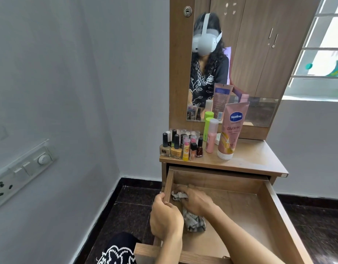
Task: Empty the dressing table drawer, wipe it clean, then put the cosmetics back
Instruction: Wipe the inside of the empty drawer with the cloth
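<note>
The wooden drawer (271, 210) is pulled out and holds only a grey checked cloth (193, 221). My right hand (194, 201) presses the crumpled cloth against the drawer floor near the left wall, fingers curled round it. My left hand (165, 218) grips the drawer's left side wall from outside. On the dressing table top (254, 159) stand the cosmetics: several nail polish bottles (175, 147), lip balms (186, 149), a pink bottle (211, 138), a green-capped bottle (207, 126) and a tall Vaseline tube (232, 130).
A mirror (240, 54) rises behind the table top and reflects me and a wardrobe. A grey wall with a switch panel (21, 172) is at the left. Dark tiled floor (132, 206) lies beside the drawer. A window (324, 44) is at the right.
</note>
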`<state>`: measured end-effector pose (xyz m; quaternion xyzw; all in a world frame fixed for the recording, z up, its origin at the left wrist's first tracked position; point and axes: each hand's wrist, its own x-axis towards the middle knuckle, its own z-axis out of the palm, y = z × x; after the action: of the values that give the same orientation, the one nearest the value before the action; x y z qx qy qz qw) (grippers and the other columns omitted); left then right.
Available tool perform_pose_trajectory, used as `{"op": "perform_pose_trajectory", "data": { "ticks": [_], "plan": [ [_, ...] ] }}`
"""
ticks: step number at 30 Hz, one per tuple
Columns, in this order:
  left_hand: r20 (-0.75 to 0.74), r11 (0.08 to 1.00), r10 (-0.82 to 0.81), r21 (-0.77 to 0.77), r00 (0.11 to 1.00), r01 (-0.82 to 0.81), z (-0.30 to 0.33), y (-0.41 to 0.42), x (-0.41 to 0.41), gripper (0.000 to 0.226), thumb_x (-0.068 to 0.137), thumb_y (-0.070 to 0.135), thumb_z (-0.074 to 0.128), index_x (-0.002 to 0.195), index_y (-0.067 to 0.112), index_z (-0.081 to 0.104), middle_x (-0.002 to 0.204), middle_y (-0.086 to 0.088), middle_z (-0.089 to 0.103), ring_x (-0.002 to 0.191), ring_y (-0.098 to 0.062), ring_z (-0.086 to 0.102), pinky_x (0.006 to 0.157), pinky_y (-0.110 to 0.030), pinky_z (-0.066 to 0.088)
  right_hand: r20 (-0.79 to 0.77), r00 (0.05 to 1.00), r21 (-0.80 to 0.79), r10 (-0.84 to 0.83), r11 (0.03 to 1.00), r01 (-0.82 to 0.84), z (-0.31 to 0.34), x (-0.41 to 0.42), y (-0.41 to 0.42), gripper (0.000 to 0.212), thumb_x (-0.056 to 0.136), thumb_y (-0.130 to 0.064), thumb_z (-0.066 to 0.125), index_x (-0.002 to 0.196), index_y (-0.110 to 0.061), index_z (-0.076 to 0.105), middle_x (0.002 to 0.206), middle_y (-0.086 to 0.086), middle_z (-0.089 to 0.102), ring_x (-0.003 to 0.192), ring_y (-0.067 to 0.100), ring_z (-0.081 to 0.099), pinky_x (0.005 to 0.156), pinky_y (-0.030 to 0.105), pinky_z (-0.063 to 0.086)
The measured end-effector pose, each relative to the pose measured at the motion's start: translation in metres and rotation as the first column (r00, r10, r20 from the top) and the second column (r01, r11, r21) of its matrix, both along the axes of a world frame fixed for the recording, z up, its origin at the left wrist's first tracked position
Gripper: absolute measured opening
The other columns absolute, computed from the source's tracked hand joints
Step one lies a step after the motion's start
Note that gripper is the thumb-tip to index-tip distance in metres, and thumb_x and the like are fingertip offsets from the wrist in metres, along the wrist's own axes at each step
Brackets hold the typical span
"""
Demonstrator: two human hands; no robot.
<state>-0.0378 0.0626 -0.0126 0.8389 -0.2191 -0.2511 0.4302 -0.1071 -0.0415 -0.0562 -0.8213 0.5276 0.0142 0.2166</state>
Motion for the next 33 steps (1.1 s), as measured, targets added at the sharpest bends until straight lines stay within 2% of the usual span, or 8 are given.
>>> {"op": "perform_pose_trajectory", "data": {
  "ticks": [5,10,15,19,22,26,29,33],
  "plan": [
    [-0.001,1.0,-0.009,0.0,1.0,0.009,0.0,0.0,-0.001,0.034,0.098,0.014,0.041,0.126,0.027,0.055,0.115,-0.003,0.066,0.101,-0.025,0.062,0.075,-0.033,0.047,0.027,0.998,-0.135,-0.058,0.989,0.061,-0.006,0.003,0.006,0.042,0.095,-0.029,0.042,0.137,-0.034,0.04,0.13,0.007,0.055,0.114,0.03,0.055,0.09,0.04,0.049],
    [0.007,1.0,-0.012,0.007,1.0,0.012,0.0,-0.001,0.0,0.035,0.098,0.014,0.041,0.127,0.027,0.054,0.117,-0.002,0.065,0.102,-0.024,0.062,0.072,-0.031,0.045,-0.097,0.993,-0.175,-0.072,0.983,0.054,-0.005,0.011,0.006,0.037,0.097,-0.029,0.037,0.131,-0.026,0.049,0.128,0.007,0.055,0.108,0.03,0.059,0.082,0.038,0.049],
    [0.009,0.999,-0.024,0.023,1.0,0.023,-0.002,-0.001,0.0,0.036,0.098,0.014,0.039,0.129,0.027,0.052,0.119,-0.002,0.065,0.102,-0.024,0.062,0.071,-0.031,0.044,-0.218,0.973,-0.174,-0.076,0.984,0.038,-0.004,0.019,0.003,0.039,0.098,-0.026,0.033,0.135,-0.028,0.047,0.137,0.006,0.045,0.11,0.029,0.059,0.074,0.034,0.044],
    [0.012,0.999,-0.029,0.027,1.0,0.029,-0.001,-0.002,-0.001,0.036,0.099,0.014,0.038,0.129,0.028,0.051,0.121,-0.001,0.064,0.103,-0.024,0.062,0.076,-0.033,0.048,-0.184,0.977,-0.163,-0.11,0.983,0.08,0.003,0.028,-0.007,0.037,0.098,-0.024,0.037,0.133,-0.03,0.049,0.138,0.005,0.045,0.117,0.027,0.054,0.084,0.034,0.046],
    [0.017,0.999,-0.024,0.024,1.0,0.023,0.0,-0.004,0.001,0.037,0.099,0.014,0.037,0.13,0.028,0.051,0.121,-0.001,0.063,0.102,-0.024,0.062,0.072,-0.031,0.046,-0.185,0.975,-0.154,-0.124,0.983,0.095,0.003,0.031,-0.005,0.037,0.099,-0.025,0.036,0.134,-0.028,0.047,0.137,0.005,0.045,0.116,0.026,0.055,0.08,0.032,0.044],
    [0.012,0.999,-0.025,0.025,1.0,0.024,-0.001,-0.003,0.0,0.037,0.098,0.014,0.037,0.129,0.028,0.052,0.121,-0.002,0.063,0.101,-0.024,0.062,0.072,-0.032,0.046,-0.259,0.966,-0.143,-0.027,0.99,-0.011,0.008,0.025,-0.002,0.044,0.098,-0.02,0.037,0.141,-0.031,0.037,0.133,0.009,0.05,0.115,0.027,0.055,0.084,0.034,0.047],
    [0.014,0.999,-0.019,0.027,1.0,0.019,0.0,0.0,0.0,0.037,0.098,0.014,0.038,0.128,0.028,0.052,0.12,-0.002,0.064,0.103,-0.026,0.062,0.073,-0.032,0.045,-0.336,0.933,-0.131,0.128,0.975,-0.18,0.013,0.011,0.008,0.043,0.096,-0.016,0.041,0.138,-0.024,0.042,0.126,0.012,0.051,0.109,0.031,0.058,0.083,0.039,0.05],
    [0.014,0.998,-0.027,0.051,1.0,0.027,-0.002,-0.002,0.001,0.037,0.098,0.014,0.038,0.129,0.029,0.052,0.122,-0.002,0.063,0.104,-0.027,0.061,0.069,-0.029,0.039,-0.386,0.901,-0.124,0.201,0.956,-0.266,0.007,-0.003,0.026,0.048,0.098,-0.023,0.044,0.142,-0.038,0.031,0.134,0.012,0.041,0.111,0.034,0.056,0.084,0.042,0.049]
  ]
}}
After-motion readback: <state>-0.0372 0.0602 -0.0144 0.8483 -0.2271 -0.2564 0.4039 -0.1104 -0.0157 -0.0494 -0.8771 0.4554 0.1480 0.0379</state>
